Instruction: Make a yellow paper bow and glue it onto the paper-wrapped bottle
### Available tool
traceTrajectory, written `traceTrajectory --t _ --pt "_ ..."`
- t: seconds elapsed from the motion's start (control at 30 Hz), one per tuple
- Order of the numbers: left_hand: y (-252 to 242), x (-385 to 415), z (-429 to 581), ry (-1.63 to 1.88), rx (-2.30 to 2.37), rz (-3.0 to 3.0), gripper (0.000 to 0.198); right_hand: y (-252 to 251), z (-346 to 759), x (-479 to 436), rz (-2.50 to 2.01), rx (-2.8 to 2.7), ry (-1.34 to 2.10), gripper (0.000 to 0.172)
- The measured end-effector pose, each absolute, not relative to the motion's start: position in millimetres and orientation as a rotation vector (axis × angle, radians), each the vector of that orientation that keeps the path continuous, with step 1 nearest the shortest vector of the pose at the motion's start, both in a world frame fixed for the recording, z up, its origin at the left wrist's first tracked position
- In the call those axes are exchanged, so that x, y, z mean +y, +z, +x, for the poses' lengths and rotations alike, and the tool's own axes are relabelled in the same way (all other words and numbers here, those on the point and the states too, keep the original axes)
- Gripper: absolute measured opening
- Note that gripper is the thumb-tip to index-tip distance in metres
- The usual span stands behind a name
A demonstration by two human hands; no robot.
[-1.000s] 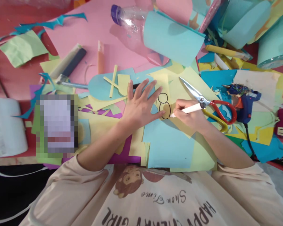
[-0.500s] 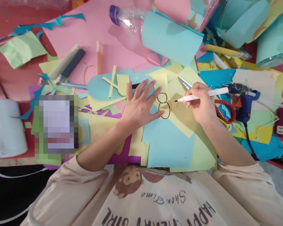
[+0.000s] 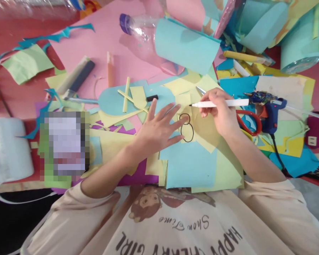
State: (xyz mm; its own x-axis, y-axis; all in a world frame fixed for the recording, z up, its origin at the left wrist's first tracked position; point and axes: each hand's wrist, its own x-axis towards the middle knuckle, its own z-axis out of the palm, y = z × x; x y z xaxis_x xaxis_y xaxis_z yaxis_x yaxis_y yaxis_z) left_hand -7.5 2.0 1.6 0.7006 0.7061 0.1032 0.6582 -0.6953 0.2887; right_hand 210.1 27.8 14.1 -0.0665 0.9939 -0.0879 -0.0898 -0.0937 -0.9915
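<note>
Where the left side of the frame begins, a white box (image 3: pixel 10 150) stands at the edge, and a blurred-out rectangular object (image 3: pixel 66 143) lies near it on some green paper. Up from there, in the upper left, I see a dark-handled tool (image 3: pixel 82 75) lying aslant. Then comes a rounded blue paper shape (image 3: pixel 108 101), with two crossed yellow strips (image 3: pixel 126 97) on it and a short black piece (image 3: pixel 152 98), like a marker cap, beside them.

Just below that, left of centre, the person's left hand (image 3: pixel 156 127) lies palm down, fingers spread wide and gripping nothing that I can see. Its forefinger reaches over the small yellow paper (image 3: pixel 187 132) at mid-frame, across the upper loop of a black figure-eight outline, the thumb at the lower loop. Above, a clear bottle wrapped in a light blue sleeve (image 3: pixel 186 44) lies on its side.

Right of the drawing, the right hand (image 3: pixel 220 113) has its fingers closed round a white marker (image 3: pixel 238 103), black tip pointing left over the paper's upper edge; whether it touches, I can't tell. Partly under that hand lie red-handled scissors (image 3: pixel 259 124), and further right a blue glue gun (image 3: pixel 272 113).
</note>
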Motion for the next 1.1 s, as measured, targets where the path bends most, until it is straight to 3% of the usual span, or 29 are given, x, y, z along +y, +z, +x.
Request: traceTrajectory --t 0.2,0.53,0.77,1.1 --pt "4.8 -3.9 -19.0 0.231 0.871 2.737 0.050 25.2 213.2 36.6 -1.262 -1.361 1.461 0.015" --pt "-9.8 2.5 -22.6 0.228 0.878 2.722 0.061 12.9 208.6 34.6 -1.269 -1.332 1.531 0.018" --pt "-13.7 -4.0 -22.6 0.337 0.833 2.777 0.062 11.3 209.7 29.9 -1.276 -1.506 1.500 0.039" --pt "-9.4 -3.6 -23.8 0.314 0.807 2.701 0.062 14.1 209.5 27.7 -1.309 -1.723 1.417 0.033"
